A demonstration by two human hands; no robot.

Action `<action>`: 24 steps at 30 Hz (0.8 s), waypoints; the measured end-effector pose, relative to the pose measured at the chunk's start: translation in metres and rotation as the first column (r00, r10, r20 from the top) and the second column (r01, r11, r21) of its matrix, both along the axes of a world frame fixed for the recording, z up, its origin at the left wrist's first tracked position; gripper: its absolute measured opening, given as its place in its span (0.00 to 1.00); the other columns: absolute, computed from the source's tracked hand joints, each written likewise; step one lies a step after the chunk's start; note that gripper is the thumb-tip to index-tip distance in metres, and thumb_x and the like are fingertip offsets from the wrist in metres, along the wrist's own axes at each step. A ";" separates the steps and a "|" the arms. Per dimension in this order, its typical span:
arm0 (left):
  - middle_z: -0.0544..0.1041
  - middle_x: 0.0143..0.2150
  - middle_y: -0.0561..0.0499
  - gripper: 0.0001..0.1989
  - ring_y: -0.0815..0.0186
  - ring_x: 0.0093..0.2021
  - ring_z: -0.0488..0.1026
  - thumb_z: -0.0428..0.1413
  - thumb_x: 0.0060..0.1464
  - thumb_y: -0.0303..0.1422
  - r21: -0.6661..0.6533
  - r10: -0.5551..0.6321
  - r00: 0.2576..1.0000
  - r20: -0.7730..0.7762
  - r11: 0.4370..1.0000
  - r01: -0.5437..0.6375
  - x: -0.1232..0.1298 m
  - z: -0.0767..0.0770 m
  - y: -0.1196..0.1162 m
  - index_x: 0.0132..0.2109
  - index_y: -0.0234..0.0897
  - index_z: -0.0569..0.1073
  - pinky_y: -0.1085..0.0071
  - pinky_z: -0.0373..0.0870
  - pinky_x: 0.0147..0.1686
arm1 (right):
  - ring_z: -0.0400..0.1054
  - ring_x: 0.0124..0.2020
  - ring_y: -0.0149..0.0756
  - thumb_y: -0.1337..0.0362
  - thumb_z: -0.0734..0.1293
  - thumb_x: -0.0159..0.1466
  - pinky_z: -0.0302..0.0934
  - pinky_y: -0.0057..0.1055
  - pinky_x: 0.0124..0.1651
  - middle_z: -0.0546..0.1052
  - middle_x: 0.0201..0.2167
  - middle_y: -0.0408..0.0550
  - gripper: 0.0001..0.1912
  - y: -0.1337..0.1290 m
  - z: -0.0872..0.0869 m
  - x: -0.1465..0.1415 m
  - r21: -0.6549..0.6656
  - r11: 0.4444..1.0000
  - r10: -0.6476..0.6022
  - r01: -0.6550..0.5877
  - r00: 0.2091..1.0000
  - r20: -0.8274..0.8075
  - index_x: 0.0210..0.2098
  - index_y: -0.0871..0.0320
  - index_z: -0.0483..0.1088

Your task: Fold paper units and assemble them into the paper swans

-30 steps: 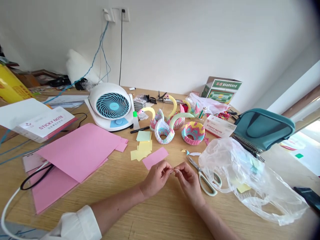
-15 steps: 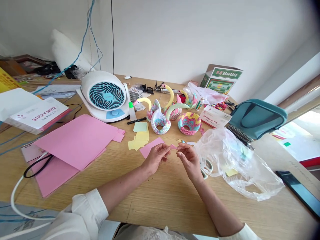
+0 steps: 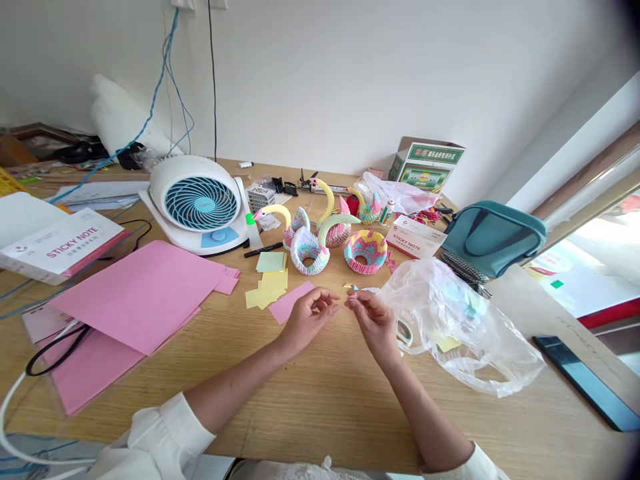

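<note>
Between the thumb and fingertips of my right hand [image 3: 373,321] is a small folded pink paper piece [image 3: 353,297], mostly covered by the fingers. My left hand [image 3: 309,317] is just left of it, fingers curved and apart, with nothing in them. A pink paper strip [image 3: 287,305] lies beside the left hand, next to yellow paper slips [image 3: 270,287] and a green slip [image 3: 271,261]. Beyond the hands stand a white folded-paper swan [image 3: 309,250], a pink and yellow paper bowl [image 3: 366,252] and more paper swans. Scissors [image 3: 404,332] lie partly hidden by the right hand and a bag.
Large pink sheets [image 3: 140,287] and a white fan [image 3: 195,203] occupy the left. A clear plastic bag [image 3: 450,320], a sticky note box [image 3: 416,237], a teal bag [image 3: 495,237] and a phone [image 3: 585,380] are on the right. A black pen [image 3: 263,250] lies near the fan.
My left hand has let go of the pink paper piece and its fingers have parted; the piece is now in my right hand only. The camera view has shifted slightly.
</note>
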State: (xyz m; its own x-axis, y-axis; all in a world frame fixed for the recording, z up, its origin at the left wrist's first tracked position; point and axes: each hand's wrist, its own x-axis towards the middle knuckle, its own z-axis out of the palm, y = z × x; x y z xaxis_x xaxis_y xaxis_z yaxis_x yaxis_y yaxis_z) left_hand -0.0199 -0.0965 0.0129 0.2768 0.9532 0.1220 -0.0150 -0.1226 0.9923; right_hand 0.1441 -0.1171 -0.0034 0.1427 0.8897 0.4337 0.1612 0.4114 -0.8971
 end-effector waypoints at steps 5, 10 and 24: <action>0.74 0.38 0.50 0.08 0.71 0.31 0.67 0.60 0.57 0.37 0.380 0.061 0.976 -0.208 0.925 0.023 -0.008 0.016 0.010 0.40 0.37 0.76 0.76 0.62 0.28 | 0.69 0.30 0.37 0.60 0.70 0.63 0.63 0.35 0.38 0.76 0.28 0.44 0.04 -0.001 0.006 0.002 0.045 0.999 -0.002 -0.009 0.969 0.247 0.32 0.52 0.75; 0.72 0.31 0.51 0.08 0.69 0.31 0.67 0.57 0.61 0.34 0.554 0.151 0.961 -0.233 0.832 0.004 -0.007 0.016 0.011 0.33 0.37 0.74 0.73 0.63 0.31 | 0.70 0.35 0.40 0.56 0.72 0.61 0.64 0.38 0.43 0.78 0.33 0.47 0.08 0.000 0.007 -0.004 -0.112 0.990 0.088 -0.090 0.996 -0.024 0.36 0.51 0.76; 0.74 0.30 0.52 0.13 0.70 0.30 0.69 0.59 0.57 0.41 0.163 0.097 0.995 -0.036 0.983 -0.090 0.004 0.009 0.017 0.32 0.34 0.73 0.75 0.65 0.29 | 0.64 0.31 0.33 0.52 0.72 0.61 0.61 0.31 0.40 0.74 0.31 0.44 0.11 0.007 0.000 -0.017 -0.209 0.962 0.067 -0.174 0.897 -0.438 0.34 0.54 0.77</action>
